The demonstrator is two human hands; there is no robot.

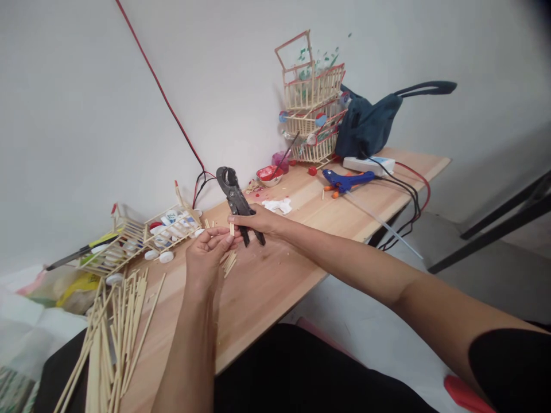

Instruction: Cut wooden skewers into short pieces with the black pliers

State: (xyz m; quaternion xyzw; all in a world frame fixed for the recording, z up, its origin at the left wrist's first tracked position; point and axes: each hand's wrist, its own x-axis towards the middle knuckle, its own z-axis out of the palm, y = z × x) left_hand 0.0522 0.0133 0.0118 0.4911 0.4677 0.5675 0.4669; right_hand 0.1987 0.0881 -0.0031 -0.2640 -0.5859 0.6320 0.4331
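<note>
My left hand (212, 248) pinches short pieces of wooden stick (232, 229) upright between thumb and fingertips. Close beside it, my right hand (253, 219) is wrapped round a black hand cutter (235, 198), its round jaw end pointing up and its handles down. The right thumb reaches over to the top of the short sticks. Under the hands, more cut stick pieces (229, 264) lie on the wooden table (267, 287). At the near left, a pile of long wooden sticks (123, 327) hangs over the table's edge.
Small stick-built carts (167, 229) with white caps stand left against the wall. Stacked stick baskets (316, 115) rise at the back, near a red-stained bowl (270, 175). A blue glue gun (346, 180), white power strip (370, 165), cables and dark blue bag (370, 123) occupy the right end.
</note>
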